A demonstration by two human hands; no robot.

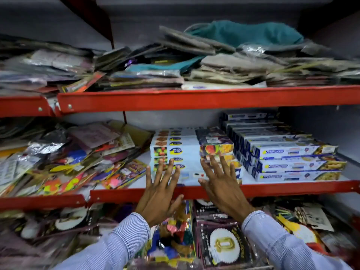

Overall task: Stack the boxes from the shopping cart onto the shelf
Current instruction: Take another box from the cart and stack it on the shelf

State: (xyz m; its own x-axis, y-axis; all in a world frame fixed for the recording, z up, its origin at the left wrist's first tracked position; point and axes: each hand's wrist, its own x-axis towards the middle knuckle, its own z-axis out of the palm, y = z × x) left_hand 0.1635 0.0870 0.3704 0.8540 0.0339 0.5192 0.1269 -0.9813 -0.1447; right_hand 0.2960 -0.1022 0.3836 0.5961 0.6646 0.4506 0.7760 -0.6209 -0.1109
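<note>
A stack of long white boxes with food pictures lies on the middle shelf, its front ends facing me. My left hand is flat, fingers spread, with its fingertips against the left ends of the lower boxes. My right hand is also spread, with its fingers against the right ends. Neither hand holds anything. To the right stands a taller stack of blue and white boxes. The shopping cart is out of view.
Loose colourful packets pile up on the left of the middle shelf. The upper shelf holds plastic-wrapped packs and a teal cloth. Party packets fill the shelf below my arms.
</note>
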